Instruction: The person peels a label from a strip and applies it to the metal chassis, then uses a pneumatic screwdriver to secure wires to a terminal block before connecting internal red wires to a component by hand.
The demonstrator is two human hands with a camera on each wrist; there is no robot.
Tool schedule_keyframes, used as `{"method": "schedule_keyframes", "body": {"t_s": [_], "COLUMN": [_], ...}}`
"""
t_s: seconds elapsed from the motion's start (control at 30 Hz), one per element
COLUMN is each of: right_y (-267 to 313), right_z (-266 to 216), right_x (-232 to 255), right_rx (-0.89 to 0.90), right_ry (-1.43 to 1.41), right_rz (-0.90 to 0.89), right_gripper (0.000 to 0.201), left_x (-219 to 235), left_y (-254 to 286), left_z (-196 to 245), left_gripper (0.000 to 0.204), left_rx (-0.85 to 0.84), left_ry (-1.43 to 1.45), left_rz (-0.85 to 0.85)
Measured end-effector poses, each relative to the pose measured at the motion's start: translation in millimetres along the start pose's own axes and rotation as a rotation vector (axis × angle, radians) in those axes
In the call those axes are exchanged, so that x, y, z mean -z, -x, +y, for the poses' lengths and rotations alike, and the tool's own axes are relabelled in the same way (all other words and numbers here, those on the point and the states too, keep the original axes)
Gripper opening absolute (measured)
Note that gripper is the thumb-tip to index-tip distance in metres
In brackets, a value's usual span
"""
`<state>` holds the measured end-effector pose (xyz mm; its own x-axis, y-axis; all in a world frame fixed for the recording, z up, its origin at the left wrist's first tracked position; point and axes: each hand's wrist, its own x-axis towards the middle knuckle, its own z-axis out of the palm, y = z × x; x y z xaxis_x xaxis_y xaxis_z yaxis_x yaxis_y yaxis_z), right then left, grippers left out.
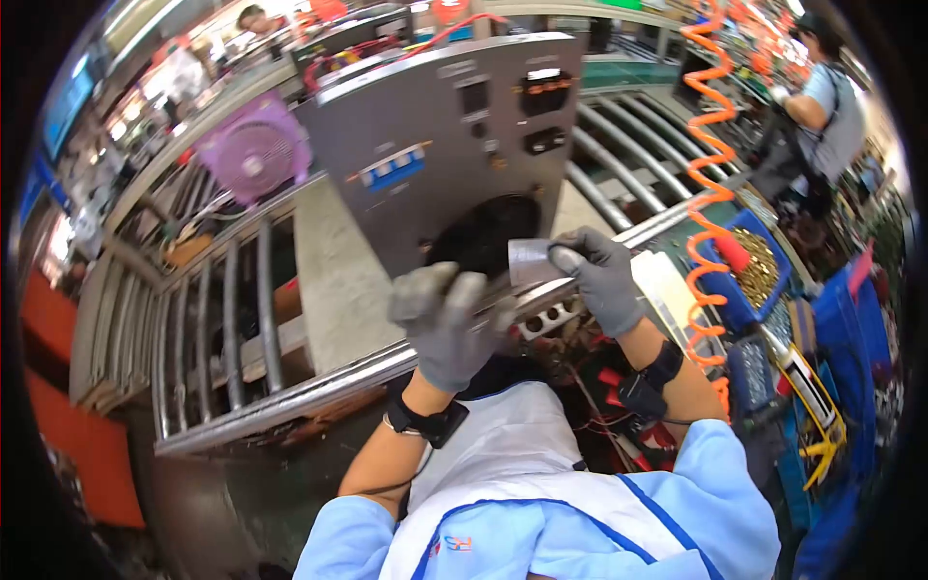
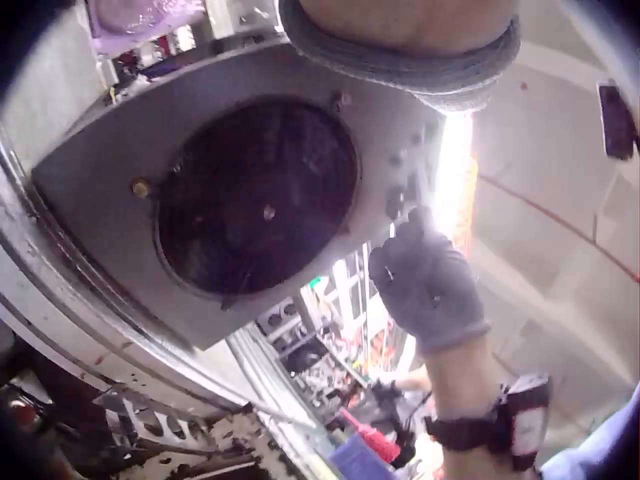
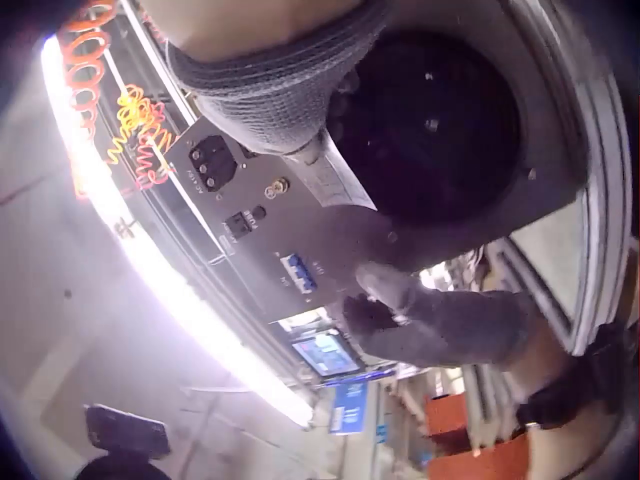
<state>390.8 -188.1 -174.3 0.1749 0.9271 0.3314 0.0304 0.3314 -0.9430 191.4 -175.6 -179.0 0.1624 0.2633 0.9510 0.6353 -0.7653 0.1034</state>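
Note:
A grey metal panel point(image 1: 387, 213) with sockets, a blue switch block point(image 1: 393, 169) and a large dark round opening point(image 1: 488, 232) stands upright before the person. The gloved right hand point(image 1: 601, 280) pinches a small silvery label or sheet point(image 1: 529, 263) by its edge, in front of the panel's lower right. The gloved left hand point(image 1: 445, 324) is raised left of the sheet, blurred, its fingers loosely bent and holding nothing visible. In the right wrist view the sheet point(image 3: 345, 184) hangs by the round opening, and the left hand point(image 3: 440, 322) is near the blue switch block point(image 3: 299, 272).
Roller conveyor point(image 1: 232, 319) lies left and behind the panel, with a purple fan point(image 1: 256, 150). An orange coiled hose point(image 1: 710, 145) hangs at the right, beside a blue bin of brass-coloured parts point(image 1: 754, 271). Another person point(image 1: 822, 106) stands at the far right.

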Motion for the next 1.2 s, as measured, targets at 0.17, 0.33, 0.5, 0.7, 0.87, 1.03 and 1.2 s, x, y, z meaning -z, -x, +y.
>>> {"method": "schedule_keyframes", "body": {"t_s": [0.17, 0.33, 0.5, 0.7, 0.87, 1.03, 1.2], "right_y": [-30.9, -52.0, -60.2, -60.6, -60.2, -60.1, -61.6], "right_z": [-4.5, -9.2, -8.4, -13.3, -16.3, -16.0, -15.2], "right_x": [-70.0, -112.2, -112.9, -113.0, -114.1, -115.3, -118.1], "right_rx": [0.339, 0.447, 0.581, 0.617, 0.649, 0.647, 0.713], "right_ry": [-0.094, -0.001, 0.174, 0.294, 0.321, 0.343, 0.396], "right_rz": [-0.043, 0.006, 0.071, 0.09, 0.105, 0.11, 0.168], "right_gripper": [0.013, 0.016, 0.016, 0.018, 0.017, 0.016, 0.013], "left_x": [18.5, 14.0, 9.7, 9.4, 11.7, 6.3, 10.3], "left_y": [15.5, 8.1, 14.9, 13.1, 13.0, 16.9, 12.7], "left_z": [-48.7, -66.8, -71.9, -72.0, -71.4, -74.9, -70.7], "left_gripper": [0.048, 0.044, 0.039, 0.039, 0.038, 0.041, 0.039], "left_rx": [0.638, 0.628, 0.577, 0.536, 0.578, 0.552, 0.574], "left_ry": [0.346, 0.346, 0.287, 0.262, 0.267, 0.324, 0.302], "left_rz": [0.1, -0.056, -0.029, -0.024, -0.055, 0.001, -0.019]}}
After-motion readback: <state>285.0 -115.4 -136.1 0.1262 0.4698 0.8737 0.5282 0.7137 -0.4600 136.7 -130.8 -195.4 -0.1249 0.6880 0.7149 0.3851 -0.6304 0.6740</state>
